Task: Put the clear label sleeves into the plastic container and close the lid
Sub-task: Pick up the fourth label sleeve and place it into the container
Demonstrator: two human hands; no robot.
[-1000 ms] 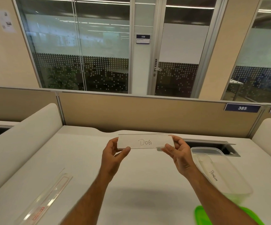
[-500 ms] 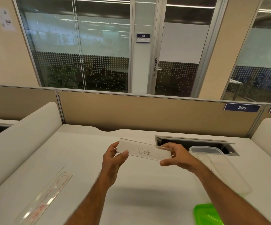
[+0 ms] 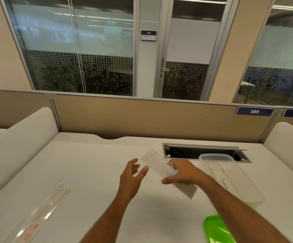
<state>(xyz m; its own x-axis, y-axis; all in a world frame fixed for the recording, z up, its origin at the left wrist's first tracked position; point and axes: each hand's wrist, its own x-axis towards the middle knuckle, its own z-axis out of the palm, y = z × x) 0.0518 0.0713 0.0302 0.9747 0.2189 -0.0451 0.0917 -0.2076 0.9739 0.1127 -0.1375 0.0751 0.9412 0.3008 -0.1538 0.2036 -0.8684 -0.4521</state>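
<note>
The right hand [image 3: 182,171] is gripping the "Dog" label sleeve [image 3: 166,171], held tilted above the desk [image 3: 89,172]. The left hand [image 3: 131,178] is hanging released just left of it, fingers spread. The clear container [image 3: 233,179], holding a "Penguin" sleeve [image 3: 223,183], is sitting right of the gripping hand; the green lid [image 3: 216,228] is lying nearer the person.
</note>
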